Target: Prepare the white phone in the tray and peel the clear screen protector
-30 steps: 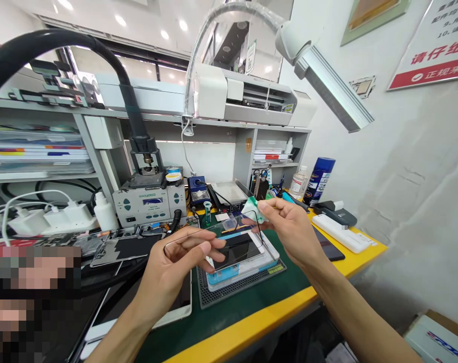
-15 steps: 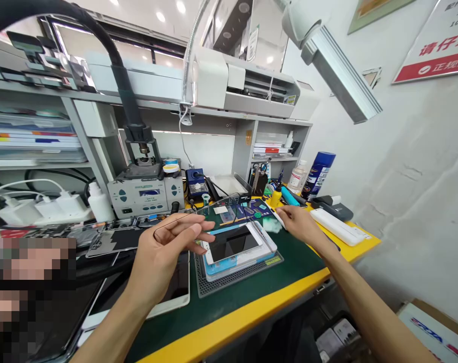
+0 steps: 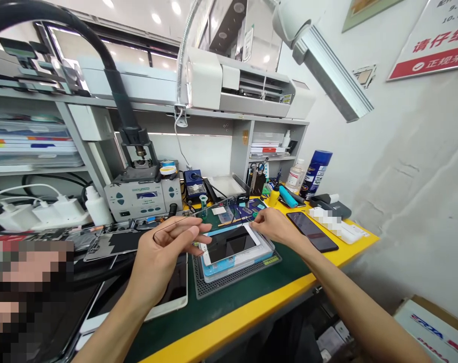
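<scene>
A white-framed phone (image 3: 232,245) lies screen up on a pale blue and white flat stack (image 3: 223,268), with a grey perforated pad (image 3: 206,291) underneath. My left hand (image 3: 178,242) hovers at the phone's left side, thumb and fingers closed on what looks like a thin clear sheet; only its fine dark edge shows. At the phone's upper right corner is my right hand (image 3: 272,224), fingertips pinched together. Whatever is between them is hidden or too small to name.
To the right lie a black phone (image 3: 312,231) and a white box (image 3: 338,227). Behind stand a blue spray can (image 3: 317,174), a yellow bottle (image 3: 274,195) and a grey soldering station (image 3: 141,199). A white tablet (image 3: 176,287) and another person's blurred hand (image 3: 32,264) are at left.
My right hand has moved left from beyond the phone to its upper right corner, uncovering the black phone. The white strip at its fingertips no longer shows. My left hand has hardly moved.
</scene>
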`<state>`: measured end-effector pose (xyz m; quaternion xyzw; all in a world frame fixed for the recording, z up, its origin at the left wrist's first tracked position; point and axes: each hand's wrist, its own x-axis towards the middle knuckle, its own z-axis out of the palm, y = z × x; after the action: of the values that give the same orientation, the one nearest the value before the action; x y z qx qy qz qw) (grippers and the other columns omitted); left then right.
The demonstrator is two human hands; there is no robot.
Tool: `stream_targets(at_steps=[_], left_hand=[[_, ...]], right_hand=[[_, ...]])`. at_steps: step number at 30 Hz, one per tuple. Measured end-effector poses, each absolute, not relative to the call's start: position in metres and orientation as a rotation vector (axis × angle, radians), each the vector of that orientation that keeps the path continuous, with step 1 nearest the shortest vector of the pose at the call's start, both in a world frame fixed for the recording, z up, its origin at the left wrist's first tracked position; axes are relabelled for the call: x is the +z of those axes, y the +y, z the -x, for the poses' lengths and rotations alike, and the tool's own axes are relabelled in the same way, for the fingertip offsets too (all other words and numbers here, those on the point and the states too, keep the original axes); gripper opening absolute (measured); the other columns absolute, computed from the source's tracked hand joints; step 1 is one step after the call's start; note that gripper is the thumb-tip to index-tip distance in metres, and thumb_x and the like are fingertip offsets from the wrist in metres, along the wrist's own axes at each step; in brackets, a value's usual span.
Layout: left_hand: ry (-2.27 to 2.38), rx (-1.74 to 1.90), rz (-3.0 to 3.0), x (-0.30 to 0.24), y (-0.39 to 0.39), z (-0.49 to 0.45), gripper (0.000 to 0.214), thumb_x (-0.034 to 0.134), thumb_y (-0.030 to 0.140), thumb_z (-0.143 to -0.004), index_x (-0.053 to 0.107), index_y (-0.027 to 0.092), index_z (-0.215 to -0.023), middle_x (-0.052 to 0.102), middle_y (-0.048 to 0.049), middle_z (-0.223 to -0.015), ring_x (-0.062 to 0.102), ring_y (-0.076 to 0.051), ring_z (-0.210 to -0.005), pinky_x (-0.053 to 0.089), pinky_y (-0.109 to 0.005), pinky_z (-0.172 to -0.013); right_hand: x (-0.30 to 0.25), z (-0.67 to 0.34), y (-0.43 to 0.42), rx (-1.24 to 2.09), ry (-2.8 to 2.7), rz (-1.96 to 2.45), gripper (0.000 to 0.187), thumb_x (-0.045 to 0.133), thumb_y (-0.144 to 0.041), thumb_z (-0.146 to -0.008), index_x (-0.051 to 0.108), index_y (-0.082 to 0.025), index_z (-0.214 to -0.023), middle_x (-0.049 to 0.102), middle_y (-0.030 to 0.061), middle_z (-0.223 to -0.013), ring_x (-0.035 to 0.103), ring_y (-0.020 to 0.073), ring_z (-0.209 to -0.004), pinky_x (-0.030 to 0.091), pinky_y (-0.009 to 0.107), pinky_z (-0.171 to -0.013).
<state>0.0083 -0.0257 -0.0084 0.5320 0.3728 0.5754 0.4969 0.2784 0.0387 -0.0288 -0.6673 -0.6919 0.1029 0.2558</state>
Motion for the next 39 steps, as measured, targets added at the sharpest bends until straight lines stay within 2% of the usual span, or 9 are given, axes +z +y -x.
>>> stream_targets(at_steps=[5,9,12,16,23,27,31,34,39], left_hand=[[0.899,1.404,-1.278,-0.006,-0.028,-0.009,0.025,0.077,0.034,-0.079,0.073,0.013,-0.094,0.078,-0.0123,-0.094,0.074,-0.025,-0.078,0.059,-0.029,-0.061],[0.89,1.398,-1.289,-0.007,-0.029,-0.009,0.026,0.075,0.034,-0.081,0.072,0.013,-0.095,0.078,-0.0129,-0.095,0.074,-0.026,-0.079,0.059,-0.03,-0.062],[0.891,1.408,-1.288,-0.006,-0.03,-0.01,0.025,0.075,0.034,-0.081,0.073,0.014,-0.095,0.078,-0.0122,-0.094,0.074,-0.025,-0.079,0.059,-0.03,-0.062],[0.909,1.452,-1.255,-0.004,-0.031,-0.011,0.023,0.075,0.034,-0.081,0.073,0.014,-0.093,0.078,-0.0116,-0.093,0.074,-0.025,-0.078,0.058,-0.029,-0.06],[0.903,1.451,-1.246,-0.003,-0.031,-0.009,0.026,0.076,0.034,-0.08,0.072,0.014,-0.094,0.078,-0.013,-0.096,0.074,-0.027,-0.079,0.058,-0.032,-0.061],[0.886,1.448,-1.246,-0.004,-0.031,-0.01,0.024,0.075,0.034,-0.08,0.072,0.014,-0.094,0.078,-0.012,-0.094,0.074,-0.026,-0.078,0.057,-0.03,-0.06],[0.869,1.471,-1.241,-0.004,-0.032,-0.011,0.023,0.075,0.034,-0.08,0.072,0.014,-0.092,0.078,-0.0124,-0.093,0.074,-0.025,-0.076,0.057,-0.03,-0.058],[0.842,1.468,-1.243,-0.005,-0.031,-0.01,0.024,0.074,0.035,-0.08,0.071,0.014,-0.092,0.078,-0.0131,-0.092,0.074,-0.026,-0.076,0.057,-0.031,-0.058],[0.799,1.448,-1.259,-0.004,-0.032,-0.009,0.021,0.073,0.032,-0.082,0.071,0.014,-0.092,0.078,-0.0131,-0.09,0.074,-0.026,-0.075,0.058,-0.032,-0.059]], right_hand=[[-0.036,-0.279,0.038,0.302,-1.785,1.756,0.016,0.067,-0.024,-0.07,0.061,-0.019,-0.057,0.065,0.0053,-0.06,0.059,0.0195,-0.06,0.035,0.029,-0.055],[-0.034,-0.287,0.036,0.386,-1.695,1.675,0.011,0.062,-0.025,-0.075,0.061,-0.018,-0.066,0.066,0.0055,-0.064,0.062,0.0198,-0.059,0.041,0.03,-0.056],[-0.025,-0.295,0.031,0.635,-1.627,1.49,0.015,0.061,-0.031,-0.082,0.062,-0.017,-0.079,0.069,0.0052,-0.069,0.061,0.0161,-0.053,0.041,0.027,-0.049],[-0.013,-0.301,0.02,1.15,-1.352,1.046,0.027,0.075,-0.037,-0.078,0.061,-0.017,-0.089,0.066,0.0,-0.068,0.052,0.0094,-0.043,0.032,0.02,-0.039],[-0.002,-0.298,0.0,1.407,-1.194,0.756,0.015,0.072,-0.025,-0.072,0.06,-0.02,-0.079,0.057,-0.0059,-0.054,0.038,0.0045,-0.03,0.025,0.017,-0.033],[0.011,-0.294,-0.012,1.456,-1.152,0.731,0.01,0.07,-0.026,-0.067,0.066,-0.02,-0.074,0.061,-0.0024,-0.051,0.053,0.0127,-0.032,0.031,0.019,-0.029],[0.027,-0.287,-0.021,1.352,-1.167,0.805,0.013,0.072,-0.033,-0.064,0.073,-0.023,-0.073,0.072,0.0039,-0.06,0.07,0.0228,-0.052,0.048,0.026,-0.039],[0.034,-0.281,-0.024,1.239,-1.269,0.744,0.02,0.072,-0.042,-0.07,0.078,-0.027,-0.081,0.077,0.0069,-0.071,0.075,0.0264,-0.062,0.052,0.029,-0.044],[0.044,-0.266,-0.025,1.103,-1.388,0.614,0.023,0.083,-0.04,-0.074,0.08,-0.034,-0.096,0.081,0.0044,-0.091,0.078,0.0283,-0.077,0.062,0.031,-0.053]])
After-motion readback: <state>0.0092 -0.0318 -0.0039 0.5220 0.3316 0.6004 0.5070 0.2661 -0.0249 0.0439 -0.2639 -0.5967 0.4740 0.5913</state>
